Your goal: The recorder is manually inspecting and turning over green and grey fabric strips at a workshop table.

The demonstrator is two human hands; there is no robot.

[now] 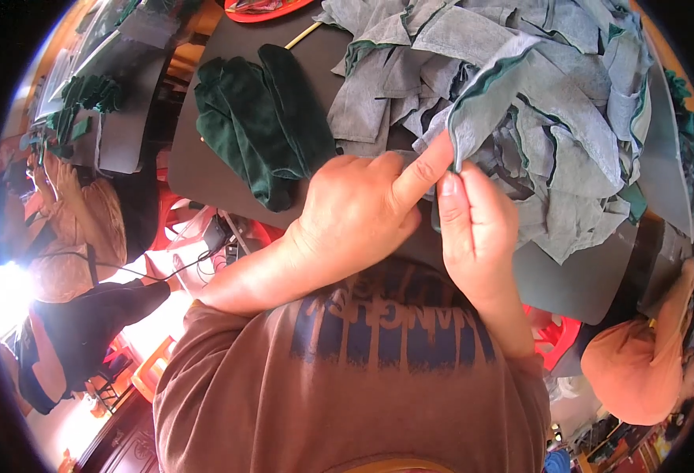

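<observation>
Both my hands are at a fabric piece (485, 102), grey on the outside with a dark green velvety edge. My left hand (359, 201) has its fingers curled, and one finger reaches to the lower end of the piece, where its tip is covered. Thumb and forefinger of my right hand (477, 217) pinch the same end. From there the piece stretches up and away over a big pile of similar grey-backed pieces (568, 165). Folded dark green velvet pieces (260, 118) lie left of the pile.
Beneath everything is a dark grey table (233, 39). A red tray (272, 8) with small items and a thin stick (304, 35) are at its far side. Other people work at the left and right (635, 366). Green fabric (87, 98) lies on the left table.
</observation>
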